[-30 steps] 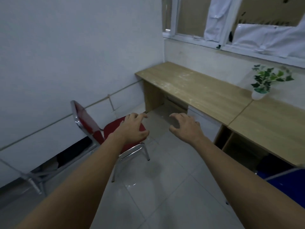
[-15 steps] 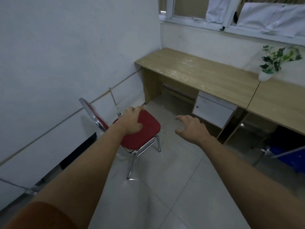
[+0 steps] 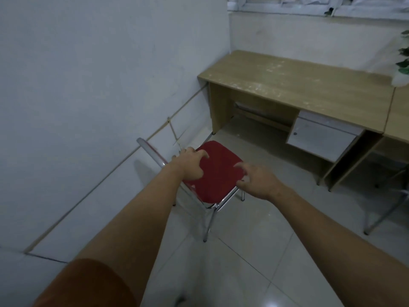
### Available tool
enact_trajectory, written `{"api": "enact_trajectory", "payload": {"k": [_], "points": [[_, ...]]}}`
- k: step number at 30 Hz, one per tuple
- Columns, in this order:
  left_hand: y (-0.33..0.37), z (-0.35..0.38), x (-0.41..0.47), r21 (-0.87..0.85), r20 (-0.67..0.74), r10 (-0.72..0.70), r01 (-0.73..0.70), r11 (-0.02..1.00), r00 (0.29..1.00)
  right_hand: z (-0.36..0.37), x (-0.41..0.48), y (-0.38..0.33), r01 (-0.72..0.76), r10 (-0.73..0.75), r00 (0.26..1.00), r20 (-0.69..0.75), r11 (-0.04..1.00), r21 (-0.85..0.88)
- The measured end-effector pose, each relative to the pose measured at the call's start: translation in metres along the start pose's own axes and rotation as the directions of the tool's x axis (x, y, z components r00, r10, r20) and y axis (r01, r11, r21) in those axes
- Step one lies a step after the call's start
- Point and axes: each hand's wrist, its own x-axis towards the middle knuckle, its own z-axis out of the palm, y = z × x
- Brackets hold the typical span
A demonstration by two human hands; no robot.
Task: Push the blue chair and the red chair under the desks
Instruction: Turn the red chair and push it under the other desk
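- Red chair (image 3: 218,171) is seen at frame centre, out on the tile floor (image 3: 254,251), short of the desk (image 3: 294,85) at upper right.
- Left hand (image 3: 190,165) is laid on the seat's left side, fingers spread and curled; no closed grip is seen.
- Right hand (image 3: 257,181) is placed at the seat's right edge, fingers loosely bent; contact cannot be told.

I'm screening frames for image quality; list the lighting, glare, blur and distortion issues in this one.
Head view: dim, bluish indoor light; wide-angle bending curves the wall line and the desk edges; soft glare patches on the floor tiles beside the red chair; plant at the right edge is smeared; both hands, left hand and right hand, slightly motion-soft.
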Motion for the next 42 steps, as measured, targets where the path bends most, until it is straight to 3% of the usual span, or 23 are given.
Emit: {"api": "enact_trajectory", "payload": {"k": [6, 13, 19, 23, 30, 35, 42], "points": [[-0.098, -0.007, 0.051, 0.175, 0.216, -0.002, -0.036, 0.984, 0.976, 0.057, 0.061, -0.066, -0.056, 0.05, 0.994, 0.094, 0.996, 0.071], [-0.206, -0.004, 0.11, 0.311, 0.329, 0.079, -0.186, 0.932, 0.941, 0.13, 0.126, -0.14, -0.24, 0.213, 0.959, 0.186, 0.961, 0.135], [-0.257, 0.004, 0.146, 0.362, 0.168, 0.158, -0.21, 0.908, 0.973, 0.174, 0.164, -0.176, -0.4, 0.374, 0.913, 0.16, 0.898, 0.185], [-0.278, 0.005, 0.164, 0.308, 0.025, 0.099, -0.102, 0.946, 0.995, 0.189, 0.176, -0.174, -0.449, 0.445, 0.892, 0.074, 0.861, 0.238], [-0.29, 0.009, 0.179, 0.373, -0.033, 0.291, -0.259, 0.891, 0.956, 0.198, 0.181, -0.167, -0.425, 0.442, 0.897, 0.002, 0.861, 0.279], [-0.295, 0.004, 0.187, 0.338, -0.076, 0.329, -0.286, 0.897, 0.941, 0.206, 0.19, -0.176, -0.375, 0.458, 0.881, -0.117, 0.828, 0.416], [-0.271, -0.007, 0.202, 0.238, -0.146, 0.319, -0.28, 0.93, 0.936, 0.186, 0.205, -0.152, -0.342, 0.462, 0.864, -0.201, 0.831, 0.439]]}}
